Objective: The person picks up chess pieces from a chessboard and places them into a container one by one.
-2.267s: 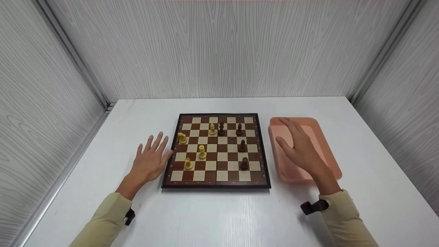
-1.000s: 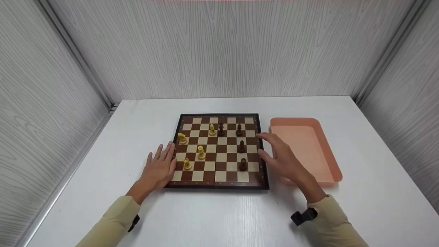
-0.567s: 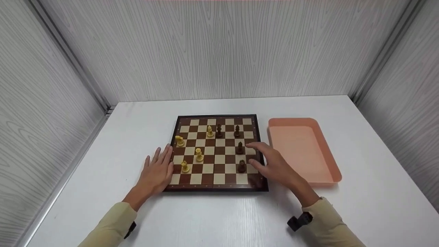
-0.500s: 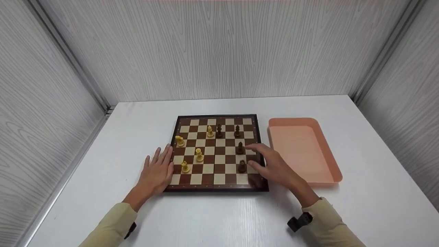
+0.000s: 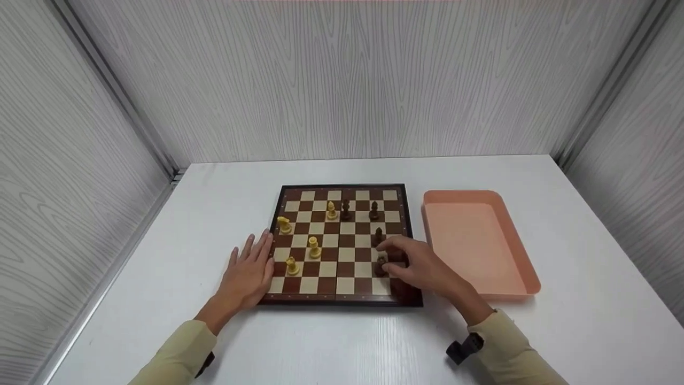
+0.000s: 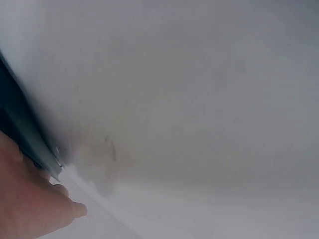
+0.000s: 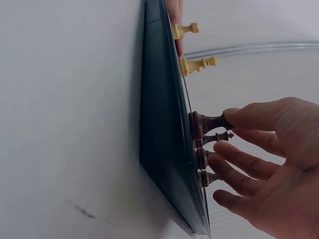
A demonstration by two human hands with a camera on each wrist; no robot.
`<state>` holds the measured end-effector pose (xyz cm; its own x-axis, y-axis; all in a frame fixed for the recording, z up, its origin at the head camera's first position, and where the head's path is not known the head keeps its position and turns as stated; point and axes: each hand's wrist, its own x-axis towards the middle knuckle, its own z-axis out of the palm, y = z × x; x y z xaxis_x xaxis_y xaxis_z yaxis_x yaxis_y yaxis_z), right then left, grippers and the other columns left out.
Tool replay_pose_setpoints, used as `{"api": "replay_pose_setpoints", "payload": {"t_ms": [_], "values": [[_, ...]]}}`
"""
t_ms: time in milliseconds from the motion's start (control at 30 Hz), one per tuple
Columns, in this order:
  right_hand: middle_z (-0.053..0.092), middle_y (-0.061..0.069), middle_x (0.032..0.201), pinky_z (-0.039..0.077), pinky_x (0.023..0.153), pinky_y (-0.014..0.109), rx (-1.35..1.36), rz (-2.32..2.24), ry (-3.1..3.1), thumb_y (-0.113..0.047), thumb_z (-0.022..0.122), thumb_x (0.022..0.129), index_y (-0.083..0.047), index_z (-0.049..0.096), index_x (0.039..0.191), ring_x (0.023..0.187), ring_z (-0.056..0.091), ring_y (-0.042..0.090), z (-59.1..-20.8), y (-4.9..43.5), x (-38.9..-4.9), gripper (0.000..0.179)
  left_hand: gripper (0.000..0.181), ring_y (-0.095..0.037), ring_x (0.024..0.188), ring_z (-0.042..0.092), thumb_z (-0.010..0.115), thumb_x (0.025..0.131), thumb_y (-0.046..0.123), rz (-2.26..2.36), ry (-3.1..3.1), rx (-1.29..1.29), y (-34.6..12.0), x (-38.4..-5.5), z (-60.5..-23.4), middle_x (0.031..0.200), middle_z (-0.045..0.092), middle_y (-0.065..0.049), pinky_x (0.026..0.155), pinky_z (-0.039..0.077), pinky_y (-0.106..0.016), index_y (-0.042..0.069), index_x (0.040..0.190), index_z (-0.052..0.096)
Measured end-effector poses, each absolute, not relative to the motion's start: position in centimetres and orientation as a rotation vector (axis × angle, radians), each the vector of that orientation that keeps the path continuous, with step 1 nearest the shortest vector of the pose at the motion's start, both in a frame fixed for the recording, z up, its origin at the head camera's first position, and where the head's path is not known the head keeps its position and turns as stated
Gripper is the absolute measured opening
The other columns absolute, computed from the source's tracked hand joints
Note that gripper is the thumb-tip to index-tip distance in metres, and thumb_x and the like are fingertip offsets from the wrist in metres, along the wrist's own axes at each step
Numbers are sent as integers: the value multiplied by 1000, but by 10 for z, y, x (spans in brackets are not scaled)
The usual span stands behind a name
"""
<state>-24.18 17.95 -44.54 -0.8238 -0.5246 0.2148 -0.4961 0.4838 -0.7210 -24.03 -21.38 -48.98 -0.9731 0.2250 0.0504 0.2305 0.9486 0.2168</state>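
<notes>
A brown-and-cream chessboard [image 5: 342, 302] lies mid-table with several dark and light pieces standing on it. My right hand [image 5: 383, 255] hovers over the board's near right part, fingers loosely bent around the nearest dark piece [image 5: 380, 267]. In the right wrist view one fingertip [image 7: 234, 115] touches the head of that dark piece [image 7: 204, 123]; the other fingers are spread apart below it. My left hand [image 5: 250, 272] lies flat on the table, fingers straight, against the board's left edge. In the left wrist view the left hand [image 6: 30, 204] sits under the board edge [image 6: 25, 139].
A shallow, empty pink tray [image 5: 513, 240] stands right of the board. Three more dark pieces [image 5: 378, 235] stand behind my right hand, and several light ones [image 5: 314, 247] stand on the left half. Grey panelled walls close in the white table [image 5: 342, 347] on three sides.
My right hand left the pink tray, crossed left onto the board and came down on the nearest dark piece. My left hand slid right to the board's edge.
</notes>
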Motion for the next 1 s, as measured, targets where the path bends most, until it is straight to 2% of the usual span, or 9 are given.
{"api": "replay_pose_setpoints", "payload": {"t_ms": [233, 433, 700, 1000], "values": [[70, 0, 110, 55, 89, 42, -841, -1321, 2614, -12, 74, 96, -8, 69, 119, 101, 66, 16, -446, 185, -245, 24, 60, -40, 156, 13, 30, 112, 30, -328, -3026, -389, -209, -244, -488, 170, 16, -12, 121, 13, -65, 2, 164, 16], [71, -3, 105, 55, 88, 39, -838, -1295, 2618, -14, 75, 95, -11, 70, 115, 99, 67, 14, -453, 182, -246, 21, 60, -40, 155, 13, 30, 112, 30, -298, -3013, -383, -211, -239, -493, 170, 17, -12, 121, 12, -64, 2, 163, 18], [71, -3, 104, 54, 89, 43, -819, -1378, 2578, -13, 77, 93, -15, 70, 112, 97, 66, 17, -455, 182, -250, 21, 60, -39, 156, 11, 31, 111, 29, -342, -2990, -367, -212, -238, -494, 170, 18, -11, 121, 11, -65, 3, 164, 18], [73, 2, 104, 53, 87, 33, -739, -1499, 2442, -14, 76, 95, -11, 70, 114, 96, 68, 20, -459, 181, -248, 20, 60, -38, 156, 11, 31, 111, 29, -368, -3016, -358, -214, -235, -494, 171, 17, -10, 121, 10, -64, 4, 164, 17]]}}
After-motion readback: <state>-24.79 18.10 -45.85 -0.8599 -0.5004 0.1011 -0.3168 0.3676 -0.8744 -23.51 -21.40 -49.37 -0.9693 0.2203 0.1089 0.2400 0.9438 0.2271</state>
